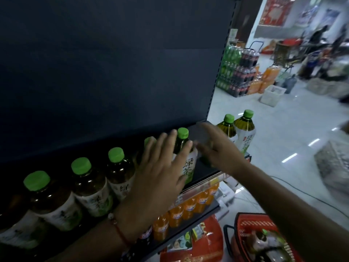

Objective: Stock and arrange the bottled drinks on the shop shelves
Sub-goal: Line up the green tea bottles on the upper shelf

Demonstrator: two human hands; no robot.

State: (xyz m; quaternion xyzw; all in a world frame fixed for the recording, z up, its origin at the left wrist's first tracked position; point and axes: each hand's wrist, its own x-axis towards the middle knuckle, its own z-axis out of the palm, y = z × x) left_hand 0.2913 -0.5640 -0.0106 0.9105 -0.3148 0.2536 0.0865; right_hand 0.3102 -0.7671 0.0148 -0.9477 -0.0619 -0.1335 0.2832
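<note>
A row of green-capped tea bottles (83, 188) runs from lower left toward centre along the dark shelf (207, 167). The left hand (158, 178) lies spread against one bottle (186, 157); the blurred right hand (217, 148) reaches beside it. Orange drinks (188, 207) sit on the shelf below.

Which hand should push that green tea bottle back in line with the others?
The left hand, probably. Its fingers already rest spread against the green tea bottle, beside the row. The right hand is blurred and reaches past it toward the shelf's end, apparently holding nothing.
</note>
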